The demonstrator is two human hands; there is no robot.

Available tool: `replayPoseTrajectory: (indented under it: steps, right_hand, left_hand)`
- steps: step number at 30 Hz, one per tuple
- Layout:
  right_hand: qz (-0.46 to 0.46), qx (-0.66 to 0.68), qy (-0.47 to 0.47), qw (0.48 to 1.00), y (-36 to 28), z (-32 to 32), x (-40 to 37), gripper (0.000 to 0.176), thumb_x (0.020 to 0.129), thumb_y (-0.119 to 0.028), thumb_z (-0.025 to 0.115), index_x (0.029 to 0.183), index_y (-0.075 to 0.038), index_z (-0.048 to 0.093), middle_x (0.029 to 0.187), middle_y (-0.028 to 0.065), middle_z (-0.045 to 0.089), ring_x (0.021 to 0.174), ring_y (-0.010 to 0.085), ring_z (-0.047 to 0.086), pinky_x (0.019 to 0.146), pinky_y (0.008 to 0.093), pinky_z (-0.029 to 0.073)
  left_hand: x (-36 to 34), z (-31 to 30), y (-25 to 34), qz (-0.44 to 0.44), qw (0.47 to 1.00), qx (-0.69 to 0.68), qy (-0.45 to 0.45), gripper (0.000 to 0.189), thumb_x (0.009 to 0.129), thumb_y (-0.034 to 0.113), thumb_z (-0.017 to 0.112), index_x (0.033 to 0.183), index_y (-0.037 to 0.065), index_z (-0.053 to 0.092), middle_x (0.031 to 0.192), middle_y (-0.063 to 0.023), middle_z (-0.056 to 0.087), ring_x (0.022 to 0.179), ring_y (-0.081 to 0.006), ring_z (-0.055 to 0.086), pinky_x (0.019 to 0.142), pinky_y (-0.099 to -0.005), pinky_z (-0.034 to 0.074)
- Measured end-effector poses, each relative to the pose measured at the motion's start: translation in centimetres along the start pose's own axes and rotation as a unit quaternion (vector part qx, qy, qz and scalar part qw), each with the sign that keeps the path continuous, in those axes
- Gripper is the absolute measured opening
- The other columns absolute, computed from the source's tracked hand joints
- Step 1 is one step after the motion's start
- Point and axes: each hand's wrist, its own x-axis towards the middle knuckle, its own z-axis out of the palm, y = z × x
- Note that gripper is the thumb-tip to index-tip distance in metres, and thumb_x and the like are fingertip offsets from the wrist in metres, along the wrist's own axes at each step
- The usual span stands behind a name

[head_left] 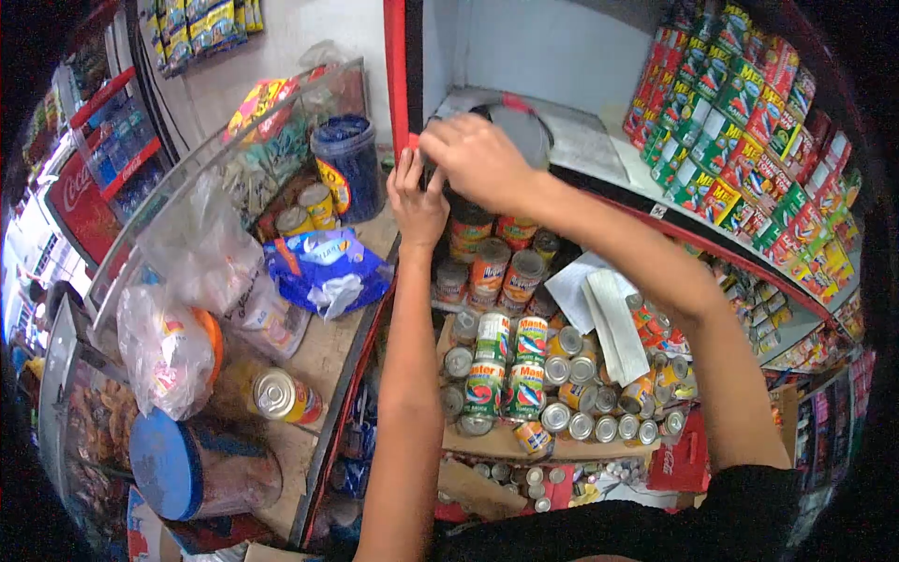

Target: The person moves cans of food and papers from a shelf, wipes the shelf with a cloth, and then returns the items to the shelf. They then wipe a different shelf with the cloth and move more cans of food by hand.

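Observation:
At the red-and-black shelf post [405, 75], both my hands are raised close together. My left hand [419, 204] has its fingers pointing up and bent at the post. My right hand [479, 161] is closed just above and right of it, somewhat blurred. A small bit of red shows between the fingertips; what the hands hold there is hidden. Behind my right hand is a dark round object [524, 136] on the shelf. Below the hands stand orange-labelled cans [489, 267], and nearer me several green-and-red sardine cans [526, 384] are stacked.
Many stacked cans [740, 140] fill the right shelf. On the left counter [351, 272] are a blue tub [346, 169], a blue packet [328, 262], plastic bags [169, 347], a lying can [286, 395] and a blue-lidded jar [167, 464]. White paper [613, 323] lies over lower cans.

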Motion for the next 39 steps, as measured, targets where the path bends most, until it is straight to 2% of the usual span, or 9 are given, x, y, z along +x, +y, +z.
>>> replayPoseTrajectory:
  steps: [5, 14, 22, 25, 26, 27, 30, 32, 39]
  right_hand:
    - [0.082, 0.214, -0.022, 0.973, 1.1, -5.1, 1.6, 0.017, 0.074, -0.003, 0.046, 0.088, -0.004, 0.056, 0.078, 0.0184, 0.060, 0.072, 0.0348, 0.060, 0.065, 0.0429, 0.048]
    - [0.188, 0.192, 0.491, 0.829, 5.7, -3.9, 15.3, 0.019, 0.085, -0.002, 0.043, 0.094, -0.001, 0.059, 0.087, 0.0110, 0.063, 0.075, 0.0200, 0.060, 0.066, 0.0319, 0.047]
    - [0.106, 0.275, -0.100, 0.950, 6.2, -4.0, 2.4, 0.038, 0.062, 0.008, 0.044, 0.093, -0.001, 0.065, 0.093, 0.0109, 0.066, 0.090, 0.0187, 0.062, 0.084, 0.0285, 0.045]
    - [0.158, 0.220, 0.062, 0.961, 13.2, -6.1, 4.7, 0.031, 0.066, 0.004, 0.047, 0.091, 0.001, 0.064, 0.095, 0.0137, 0.065, 0.091, 0.0224, 0.062, 0.084, 0.0317, 0.047]
    - [0.360, 0.418, -0.011, 0.834, 15.2, -8.1, 6.0, 0.030, 0.079, 0.005, 0.039, 0.101, -0.003, 0.058, 0.084, 0.0120, 0.062, 0.065, 0.0183, 0.060, 0.053, 0.0311, 0.045]
    - [0.330, 0.242, 0.156, 0.899, 18.0, -4.6, 6.7, 0.042, 0.072, 0.008, 0.037, 0.108, -0.004, 0.055, 0.082, 0.0117, 0.062, 0.056, 0.0163, 0.057, 0.043, 0.0304, 0.041]
    - [0.238, 0.143, 0.316, 0.907, 18.6, 1.1, 8.0, 0.052, 0.069, 0.010, 0.043, 0.118, -0.004, 0.049, 0.092, 0.0182, 0.063, 0.087, 0.0290, 0.061, 0.075, 0.0348, 0.048]
    - [0.432, 0.050, -0.019, 0.900, 13.6, 2.2, 8.6, 0.035, 0.067, -0.004, 0.056, 0.100, 0.003, 0.060, 0.093, 0.0202, 0.064, 0.088, 0.0290, 0.063, 0.081, 0.0363, 0.049]
    - [0.220, 0.231, -0.144, 0.937, 11.7, 0.6, 2.5, 0.042, 0.064, -0.003, 0.053, 0.105, -0.002, 0.063, 0.098, 0.0202, 0.063, 0.092, 0.0334, 0.061, 0.087, 0.0374, 0.046]
  left_hand:
    - [0.5, -0.7, 0.5, -0.010, 0.999, 0.018, -0.033, 0.063, 0.066, -0.004, 0.059, 0.122, 0.023, 0.045, 0.130, -0.0092, 0.037, 0.123, -0.0316, 0.036, 0.092, -0.0474, 0.036]
    - [0.6, -0.5, 0.5, 0.004, 0.999, 0.021, -0.023, 0.067, 0.066, -0.012, 0.057, 0.123, 0.021, 0.044, 0.125, -0.0109, 0.037, 0.120, -0.0341, 0.038, 0.095, -0.0447, 0.037]
    - [0.6, -0.7, 0.5, -0.002, 0.999, 0.034, -0.018, 0.065, 0.067, -0.005, 0.059, 0.123, 0.025, 0.044, 0.128, -0.0077, 0.038, 0.122, -0.0293, 0.037, 0.091, -0.0453, 0.038]
    - [0.6, -0.4, 0.4, 0.003, 1.000, 0.023, -0.004, 0.062, 0.071, -0.004, 0.057, 0.123, 0.026, 0.044, 0.127, -0.0066, 0.039, 0.122, -0.0273, 0.038, 0.091, -0.0452, 0.038]
    - [0.5, -0.3, 0.4, 0.002, 1.000, 0.022, -0.004, 0.062, 0.071, -0.004, 0.057, 0.123, 0.026, 0.044, 0.127, -0.0066, 0.039, 0.122, -0.0273, 0.038, 0.091, -0.0452, 0.038]
    - [0.5, -0.3, 0.3, 0.002, 1.000, 0.025, -0.005, 0.062, 0.071, -0.004, 0.057, 0.123, 0.026, 0.044, 0.127, -0.0065, 0.039, 0.122, -0.0273, 0.038, 0.091, -0.0453, 0.038]
    - [0.6, -0.5, 0.3, 0.001, 1.000, 0.024, -0.008, 0.062, 0.071, -0.003, 0.057, 0.124, 0.027, 0.044, 0.128, -0.0062, 0.039, 0.123, -0.0273, 0.038, 0.091, -0.0456, 0.038]
    - [0.6, -0.6, 0.3, -0.003, 1.000, 0.017, -0.012, 0.062, 0.071, -0.003, 0.056, 0.124, 0.028, 0.044, 0.129, -0.0060, 0.039, 0.123, -0.0272, 0.038, 0.092, -0.0458, 0.037]
    - [0.3, -0.2, 0.1, 0.000, 1.000, 0.008, 0.000, 0.060, 0.072, -0.002, 0.056, 0.123, 0.028, 0.045, 0.126, -0.0051, 0.040, 0.122, -0.0257, 0.038, 0.090, -0.0465, 0.039]
